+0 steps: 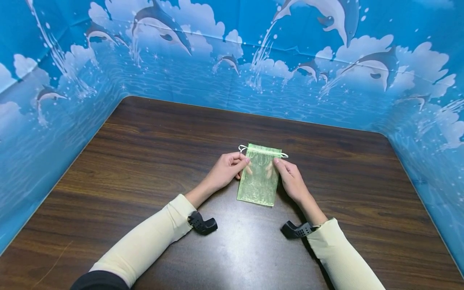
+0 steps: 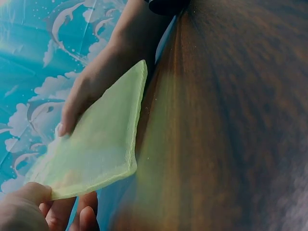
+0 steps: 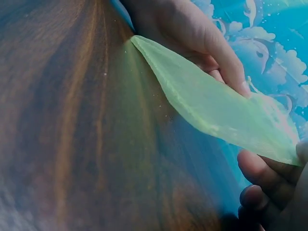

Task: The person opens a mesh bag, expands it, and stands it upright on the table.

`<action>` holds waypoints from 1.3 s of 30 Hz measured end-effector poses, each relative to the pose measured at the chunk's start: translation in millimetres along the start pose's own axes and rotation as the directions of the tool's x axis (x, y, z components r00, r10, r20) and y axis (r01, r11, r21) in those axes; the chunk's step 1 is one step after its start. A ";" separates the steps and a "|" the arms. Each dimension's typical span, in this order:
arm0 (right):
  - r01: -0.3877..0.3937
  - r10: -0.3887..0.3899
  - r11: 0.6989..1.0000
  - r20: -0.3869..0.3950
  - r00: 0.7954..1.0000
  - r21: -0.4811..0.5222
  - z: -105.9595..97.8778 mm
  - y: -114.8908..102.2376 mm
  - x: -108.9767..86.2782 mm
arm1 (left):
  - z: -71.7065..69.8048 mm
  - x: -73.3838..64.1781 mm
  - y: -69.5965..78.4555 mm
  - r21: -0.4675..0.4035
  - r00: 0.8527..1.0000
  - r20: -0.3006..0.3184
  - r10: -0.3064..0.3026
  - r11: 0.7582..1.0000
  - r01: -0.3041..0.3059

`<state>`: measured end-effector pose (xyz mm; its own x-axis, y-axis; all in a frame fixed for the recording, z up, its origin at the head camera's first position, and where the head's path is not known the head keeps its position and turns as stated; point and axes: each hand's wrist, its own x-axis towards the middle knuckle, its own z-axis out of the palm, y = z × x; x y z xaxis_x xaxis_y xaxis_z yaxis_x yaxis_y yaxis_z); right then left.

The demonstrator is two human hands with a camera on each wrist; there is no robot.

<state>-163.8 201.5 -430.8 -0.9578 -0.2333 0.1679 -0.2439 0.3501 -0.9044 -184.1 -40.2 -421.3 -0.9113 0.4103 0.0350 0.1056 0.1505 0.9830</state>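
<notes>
Head view: the green drawstring pouch [image 1: 258, 183] is between left hand [image 1: 227, 170] and right hand [image 1: 293, 181], both just as near, its long way pointing away, white string [image 1: 264, 152] farthest. Left wrist: fingers [image 2: 34, 193] pinch one side. Right wrist: fingers pinch the other, above the surface [image 3: 53, 120].

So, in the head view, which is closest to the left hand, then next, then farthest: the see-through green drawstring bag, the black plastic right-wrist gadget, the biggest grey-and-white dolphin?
1. Green bag: pinched in the left hand.
2. Black gadget: off to the right.
3. Dolphin: farthest, high up beyond the table.
</notes>
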 end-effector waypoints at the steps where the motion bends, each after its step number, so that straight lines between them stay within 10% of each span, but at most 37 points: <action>1: 0.000 0.000 1.000 0.006 1.000 0.004 -0.2 0.2 0.0 | -0.1 -0.3 -0.2 0.000 1.000 0.001 0.001 1.000 -0.001; 39: 0.010 -0.010 1.000 -0.008 1.000 -0.025 -0.4 1.2 -0.3 | -1.9 1.1 -5.6 0.020 0.999 -0.026 0.032 0.999 -0.031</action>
<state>-163.8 202.4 -431.9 -0.9566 -0.2291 0.1801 -0.2567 0.3700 -0.8929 -186.4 -42.4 -426.4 -0.9174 0.3917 0.0707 0.1417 0.1555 0.9776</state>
